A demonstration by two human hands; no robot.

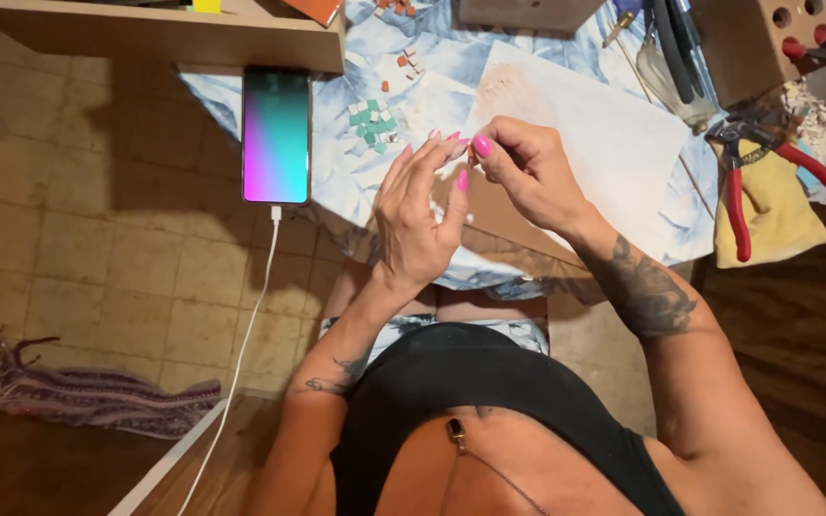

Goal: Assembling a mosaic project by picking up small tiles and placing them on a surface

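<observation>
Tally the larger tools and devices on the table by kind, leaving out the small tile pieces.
Phone: 1
Red-handled pliers: 1
White sheet: 1
Yellow cloth: 1
Wooden tool block: 1
Total: 5

The person wears a black sleeveless top [489, 411] with a thin dark neck cord and small pendant [456, 432] lying on it. Above the top, both bare forearms carry dark tattoos, and the fingernails are painted bright pink.

Beige tiled floor [97, 239] lies beneath a table [356, 191] with blue-patterned cloth.
</observation>
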